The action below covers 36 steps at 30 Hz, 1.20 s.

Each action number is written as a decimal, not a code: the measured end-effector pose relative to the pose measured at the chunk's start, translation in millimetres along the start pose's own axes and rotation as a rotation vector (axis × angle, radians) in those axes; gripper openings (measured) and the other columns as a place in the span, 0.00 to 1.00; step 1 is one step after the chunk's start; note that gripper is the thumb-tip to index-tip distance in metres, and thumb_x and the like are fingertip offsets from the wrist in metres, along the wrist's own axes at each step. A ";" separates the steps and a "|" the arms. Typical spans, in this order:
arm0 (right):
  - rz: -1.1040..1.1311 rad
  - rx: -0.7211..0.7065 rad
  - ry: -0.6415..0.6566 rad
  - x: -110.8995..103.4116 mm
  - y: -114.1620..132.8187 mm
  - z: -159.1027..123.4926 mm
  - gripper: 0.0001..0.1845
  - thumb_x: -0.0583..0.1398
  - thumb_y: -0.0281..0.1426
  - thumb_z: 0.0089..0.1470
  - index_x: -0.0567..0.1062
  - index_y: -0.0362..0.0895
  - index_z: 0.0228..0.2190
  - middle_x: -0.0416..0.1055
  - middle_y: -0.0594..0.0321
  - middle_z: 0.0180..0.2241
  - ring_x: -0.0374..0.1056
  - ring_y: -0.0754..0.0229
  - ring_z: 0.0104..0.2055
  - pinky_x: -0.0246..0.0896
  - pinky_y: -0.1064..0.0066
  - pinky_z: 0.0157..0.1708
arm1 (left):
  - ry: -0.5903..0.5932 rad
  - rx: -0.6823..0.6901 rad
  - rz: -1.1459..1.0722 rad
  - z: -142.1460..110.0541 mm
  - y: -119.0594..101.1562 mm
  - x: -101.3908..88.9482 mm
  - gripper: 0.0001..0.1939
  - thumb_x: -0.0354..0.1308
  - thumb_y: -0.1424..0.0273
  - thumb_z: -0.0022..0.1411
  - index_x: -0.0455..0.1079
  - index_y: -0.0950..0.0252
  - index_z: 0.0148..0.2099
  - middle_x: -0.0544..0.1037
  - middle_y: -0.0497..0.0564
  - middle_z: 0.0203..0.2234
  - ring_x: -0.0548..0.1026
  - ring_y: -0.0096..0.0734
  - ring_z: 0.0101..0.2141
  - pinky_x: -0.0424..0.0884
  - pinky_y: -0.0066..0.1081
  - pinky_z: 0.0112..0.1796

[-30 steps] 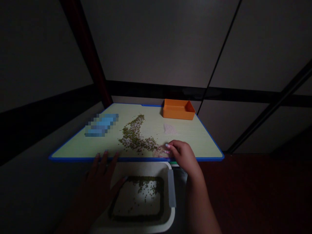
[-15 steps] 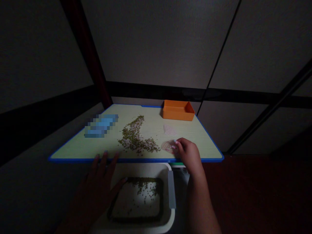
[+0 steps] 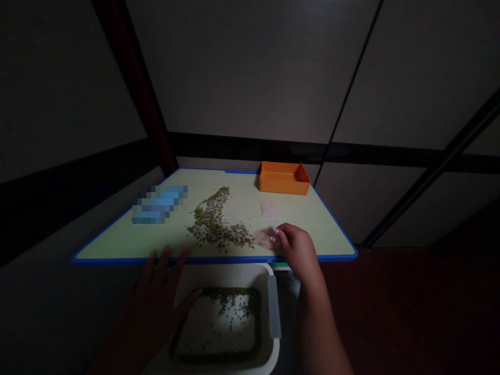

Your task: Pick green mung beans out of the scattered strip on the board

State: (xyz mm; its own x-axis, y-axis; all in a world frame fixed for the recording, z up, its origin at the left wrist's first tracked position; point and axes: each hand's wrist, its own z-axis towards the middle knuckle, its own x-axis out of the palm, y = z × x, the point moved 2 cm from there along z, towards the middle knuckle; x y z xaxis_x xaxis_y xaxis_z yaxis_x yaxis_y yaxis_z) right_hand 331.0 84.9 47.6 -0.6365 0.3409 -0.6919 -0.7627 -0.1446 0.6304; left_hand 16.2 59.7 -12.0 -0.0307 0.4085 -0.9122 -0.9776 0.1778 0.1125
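My right hand (image 3: 299,249) is at the front right of the board, its thumb and fingers pinched on a thin, see-through curved piece (image 3: 263,238) whose exact kind I cannot make out. Its edge lies by the right end of a spread pile of small green beans (image 3: 211,221) mixed with pale grains. A small patch of pale grains (image 3: 270,209) lies beyond that hand. In shadow, my left hand (image 3: 156,297) has its fingers spread near the board's front edge and over the left side of a white bin (image 3: 269,359). Green beans (image 3: 234,302) lie scattered inside the bin.
The pale board (image 3: 324,229) has a blue rim. An orange open box (image 3: 284,179) stands at its back right. A blurred-out blue object (image 3: 160,204) lies at the left. Dark panelled walls (image 3: 242,67) rise behind the board.
My right hand has moved slightly left with the see-through piece, closer to the pile's right end. My left hand stays spread in nearly the same place. The view has shifted a little.
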 end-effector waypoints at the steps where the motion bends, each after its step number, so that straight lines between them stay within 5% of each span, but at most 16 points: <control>1: 0.001 0.008 -0.006 -0.9 -1.2 -0.1 0.14 0.55 0.31 0.64 0.80 0.43 0.32 0.78 0.58 0.30 0.70 0.58 0.32 0.55 0.72 0.32 | 0.004 0.000 -0.002 0.0 -0.5 -1.5 0.38 0.42 0.47 0.64 0.55 0.62 0.69 0.58 0.67 0.69 0.54 0.62 0.69 0.69 0.59 0.54; 36: 0.095 0.042 0.061 -2.2 -9.7 -1.8 0.13 0.56 0.33 0.63 0.79 0.44 0.31 0.80 0.59 0.31 0.71 0.59 0.31 0.56 0.73 0.31 | -0.048 0.032 -0.003 -2.8 0.6 -1.9 0.38 0.44 0.49 0.64 0.51 0.61 0.71 0.57 0.67 0.70 0.54 0.62 0.69 0.70 0.60 0.54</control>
State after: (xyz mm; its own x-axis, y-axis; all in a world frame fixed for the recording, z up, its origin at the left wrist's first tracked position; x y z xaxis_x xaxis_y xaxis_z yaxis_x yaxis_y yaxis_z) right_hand 339.7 83.9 42.4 -0.7127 0.2702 -0.6473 -0.6936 -0.1340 0.7078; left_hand 15.1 56.5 -11.3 -0.0166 0.4505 -0.8926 -0.9705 0.2076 0.1228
